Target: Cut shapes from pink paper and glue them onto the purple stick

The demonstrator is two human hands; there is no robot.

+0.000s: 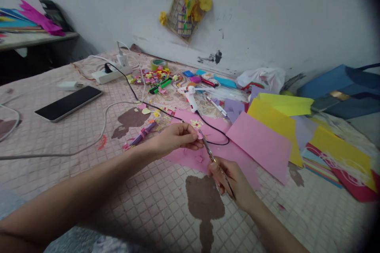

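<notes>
My left hand [179, 139] pinches a small pink paper piece [200, 136] between thumb and fingers. My right hand [227, 178] is wrapped round a pair of scissors [209, 151], whose blades point up and left to the edge of that piece. Below both hands lies a large pink sheet [185, 157] with small pale cut-outs [196, 123] and pink scraps on it. Just beyond the hands, a white glue gun [190, 99] rests with its black cord looping over the pink sheet.
A phone [69, 103] and a power strip [111, 74] with cables lie at the left. Coloured paper scraps [154, 75], a tape roll [158, 64] and green markers [160, 86] are behind. Pink [261, 144] and yellow sheets [274, 126] and a blue bag [344, 91] are at the right.
</notes>
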